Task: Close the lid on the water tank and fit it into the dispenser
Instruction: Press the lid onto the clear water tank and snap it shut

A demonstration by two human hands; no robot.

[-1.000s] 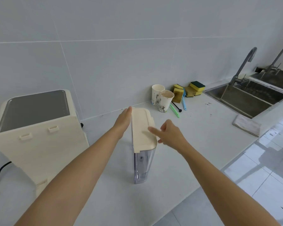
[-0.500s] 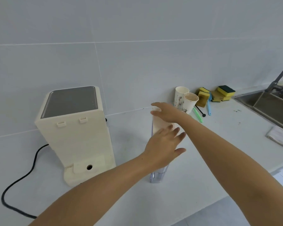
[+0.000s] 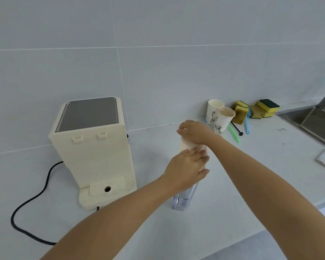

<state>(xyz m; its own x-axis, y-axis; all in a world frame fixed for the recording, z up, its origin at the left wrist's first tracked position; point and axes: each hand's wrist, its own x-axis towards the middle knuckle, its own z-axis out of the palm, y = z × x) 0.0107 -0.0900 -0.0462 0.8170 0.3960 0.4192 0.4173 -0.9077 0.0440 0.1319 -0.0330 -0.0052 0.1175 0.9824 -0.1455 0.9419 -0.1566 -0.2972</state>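
Left hand (image 3: pixel 186 170), right hand (image 3: pixel 194 131) on cream lid (image 3: pixel 188 144) (clear plastic tank (image 3: pixel 182 200)).

Left hand (image 3: pixel 186 170) flat and extended, right hand (image 3: pixel 194 131) curled, gripping

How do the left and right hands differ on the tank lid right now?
The left hand lies flat on the near end of the lid, fingers straight; the right hand sits at the far end, fingers curled over its edge. The left forearm comes in from the dispenser side, the right from the sink side. Both touch the lid of the upright water tank.
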